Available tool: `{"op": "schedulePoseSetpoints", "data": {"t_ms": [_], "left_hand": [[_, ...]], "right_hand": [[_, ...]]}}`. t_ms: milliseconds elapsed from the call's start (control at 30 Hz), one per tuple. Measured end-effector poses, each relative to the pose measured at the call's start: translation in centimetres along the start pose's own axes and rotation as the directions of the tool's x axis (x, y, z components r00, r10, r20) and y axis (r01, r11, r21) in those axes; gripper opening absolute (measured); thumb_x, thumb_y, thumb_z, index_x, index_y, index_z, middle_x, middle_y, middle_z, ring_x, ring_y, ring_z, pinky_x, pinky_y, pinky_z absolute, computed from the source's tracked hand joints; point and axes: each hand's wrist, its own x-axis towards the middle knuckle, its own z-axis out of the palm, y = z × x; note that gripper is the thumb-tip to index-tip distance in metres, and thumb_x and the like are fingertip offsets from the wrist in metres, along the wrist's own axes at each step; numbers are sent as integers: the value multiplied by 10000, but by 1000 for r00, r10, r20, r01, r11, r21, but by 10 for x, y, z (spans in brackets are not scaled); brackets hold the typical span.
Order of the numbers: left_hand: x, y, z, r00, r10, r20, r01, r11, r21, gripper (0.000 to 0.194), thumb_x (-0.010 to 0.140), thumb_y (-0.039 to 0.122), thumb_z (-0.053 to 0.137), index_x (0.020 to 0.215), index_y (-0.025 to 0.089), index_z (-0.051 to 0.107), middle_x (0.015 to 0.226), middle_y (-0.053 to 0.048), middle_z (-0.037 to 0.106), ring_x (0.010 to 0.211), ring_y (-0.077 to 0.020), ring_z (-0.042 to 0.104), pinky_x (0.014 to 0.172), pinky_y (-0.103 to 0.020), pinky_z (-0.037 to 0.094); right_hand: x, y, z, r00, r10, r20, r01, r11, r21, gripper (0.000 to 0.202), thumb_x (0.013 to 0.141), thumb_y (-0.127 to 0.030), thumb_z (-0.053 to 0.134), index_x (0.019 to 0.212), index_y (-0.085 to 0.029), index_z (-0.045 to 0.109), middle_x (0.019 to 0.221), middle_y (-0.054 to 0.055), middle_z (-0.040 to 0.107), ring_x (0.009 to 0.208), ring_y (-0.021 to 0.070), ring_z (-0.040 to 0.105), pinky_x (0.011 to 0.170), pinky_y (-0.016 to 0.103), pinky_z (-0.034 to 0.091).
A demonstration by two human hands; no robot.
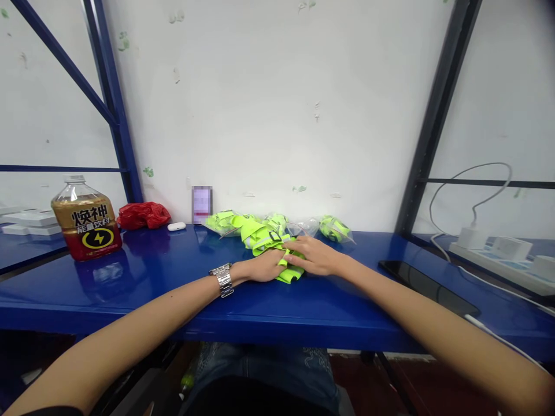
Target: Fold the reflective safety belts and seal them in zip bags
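A crumpled neon-yellow reflective vest (259, 236) with grey reflective bands and a black buckle lies on the blue table, bunched between both hands. My left hand (264, 266), with a metal watch on its wrist, is closed on the near part of the fabric; its fingertips are partly hidden. From the right, my right hand (315, 256) grips the same vest, its fingers bent over the cloth close to the left hand. Just behind lie clear plastic bags with similar neon-yellow bundles, one bagged bundle (335, 228) at the right and another bagged bundle (221, 222) at the left.
On the blue table (173, 254), a large drink bottle (89, 219), a red plastic bag (144, 215) and a white earbud case (176, 226) stand left. A phone with a blurred screen (202, 203) leans on the wall. Right are a black phone (427, 286) and a power strip (494, 263) with cables.
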Motion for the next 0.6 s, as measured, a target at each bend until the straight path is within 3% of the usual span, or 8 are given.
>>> {"op": "schedulePoseSetpoints", "data": {"t_ms": [100, 167, 333, 500, 600], "left_hand": [[-6, 6, -6, 992, -129, 5, 127, 984, 126, 275, 880, 282, 407, 1090, 191, 558, 1071, -110, 563, 990, -284, 495, 895, -472, 423], [-10, 9, -8, 985, -170, -19, 171, 969, 178, 242, 881, 294, 407, 1037, 186, 558, 1028, -113, 529, 974, -291, 463, 885, -496, 411], [-16, 7, -5, 996, -61, -67, 74, 976, 205, 155, 898, 266, 385, 926, 161, 495, 973, -105, 481, 926, -255, 432, 891, -448, 403], [-21, 4, -8, 997, -62, -46, 72, 963, 259, 108, 895, 264, 400, 916, 172, 453, 999, -108, 506, 920, -252, 459, 873, -418, 406], [-25, 10, -15, 994, -103, -39, 109, 972, 207, 187, 931, 356, 382, 942, 179, 443, 964, -88, 533, 873, -235, 489, 810, -389, 418]], "right_hand": [[-9, -5, 0, 999, 9, 35, -7, 998, -60, 774, 802, -741, 446, 1279, -132, 486, 1102, 165, 628, 968, 295, 579, 842, 414, 438], [-11, -8, 3, 999, -12, 33, 15, 997, -80, 860, 736, -782, 492, 1272, -109, 482, 1100, 176, 624, 974, 311, 577, 854, 427, 441], [-10, -11, 9, 993, -106, 53, 112, 983, -144, 617, 876, -635, 438, 1105, -77, 565, 992, 175, 621, 908, 282, 557, 848, 422, 438], [-9, -13, 11, 986, -130, 106, 146, 977, -158, 458, 943, -474, 420, 1030, -56, 586, 905, 164, 601, 852, 256, 512, 804, 401, 435], [-9, -13, 11, 987, -133, 91, 141, 987, -82, 390, 962, -424, 395, 1025, -87, 580, 916, 150, 592, 868, 245, 497, 806, 394, 424]]}}
